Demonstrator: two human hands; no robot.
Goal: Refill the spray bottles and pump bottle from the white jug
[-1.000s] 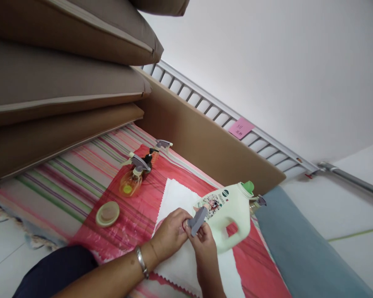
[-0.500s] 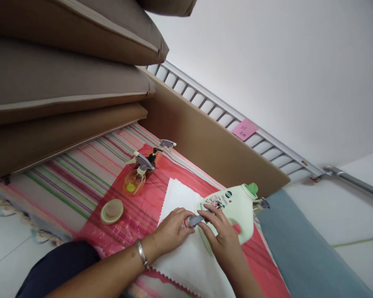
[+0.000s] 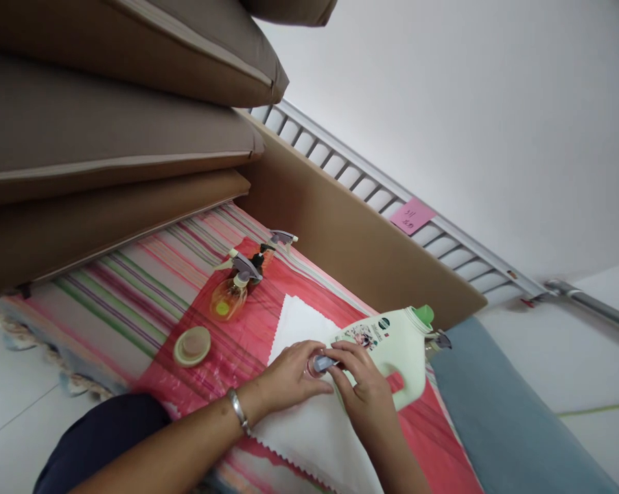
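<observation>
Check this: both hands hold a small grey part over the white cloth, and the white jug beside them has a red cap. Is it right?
Not quite: the head view shows a green cap, not red. The left hand and right hand do hold the small grey part over the white cloth, beside the white jug.

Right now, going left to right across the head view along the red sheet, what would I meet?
Round lid → orange spray bottle → left hand gripping a small bottle → white jug → blue mat.
</observation>
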